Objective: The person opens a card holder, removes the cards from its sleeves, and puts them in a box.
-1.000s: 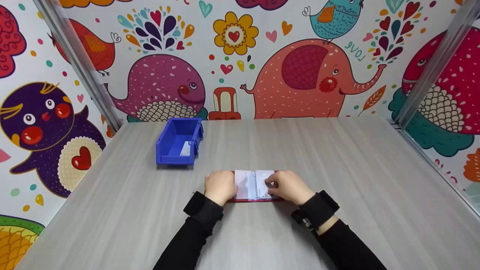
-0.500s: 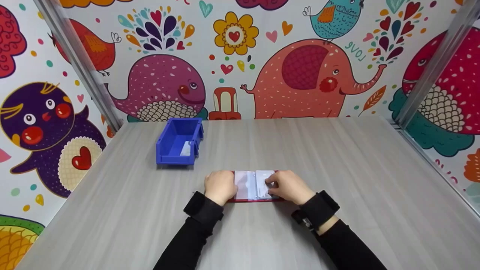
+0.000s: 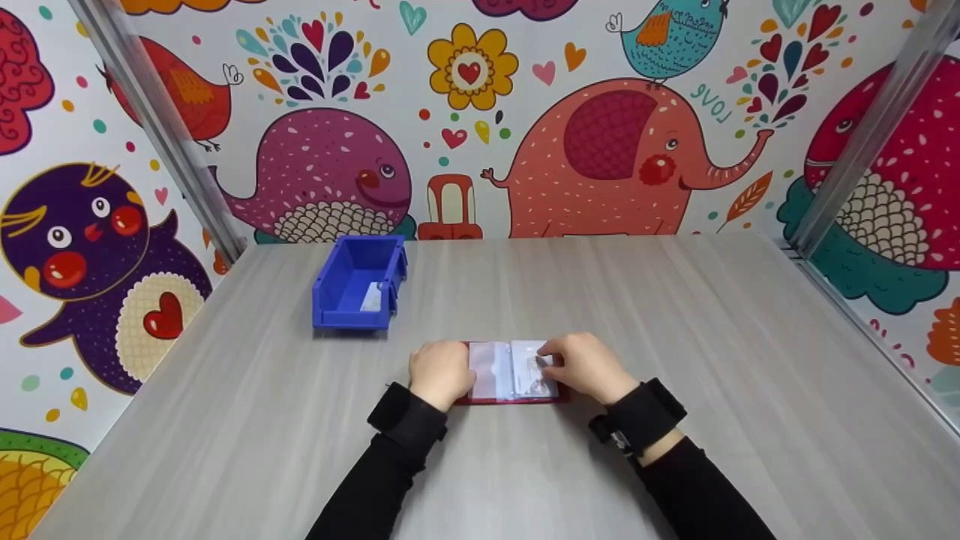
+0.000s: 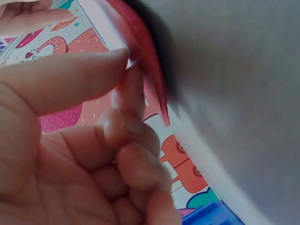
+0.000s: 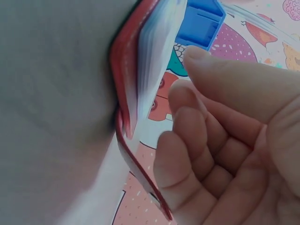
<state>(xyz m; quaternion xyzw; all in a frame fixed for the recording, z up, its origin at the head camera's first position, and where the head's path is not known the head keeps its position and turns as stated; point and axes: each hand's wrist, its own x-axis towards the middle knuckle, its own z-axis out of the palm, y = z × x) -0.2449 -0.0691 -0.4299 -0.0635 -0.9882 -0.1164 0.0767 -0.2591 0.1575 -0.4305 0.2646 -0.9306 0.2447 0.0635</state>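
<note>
A red card holder (image 3: 459, 401) lies spread on the table, its clear plastic sleeves (image 3: 489, 371) facing up. On its right side a whitish card (image 3: 529, 379) with a faint print shows. My left hand (image 3: 441, 373) pinches the left cover between thumb and forefinger, as the left wrist view shows. Over the right edge hovers my right hand (image 3: 589, 367), fingers loosely bent. In the right wrist view the thumb and forefinger stand apart with nothing between them. The stack of sleeves (image 5: 157, 51) and a red strap (image 5: 140, 168) lie beside those fingers.
A blue plastic bin (image 3: 350, 321) stands further back on the left, with a small white piece (image 3: 371, 297) inside by its right wall. Printed walls (image 3: 465, 135) with metal corner posts (image 3: 157, 127) bound the grey wooden table (image 3: 637, 300) at the back and sides.
My right hand has shifted slightly right and away from the sleeve, uncovering more of the card. The left hand and the card holder have stayed put.
</note>
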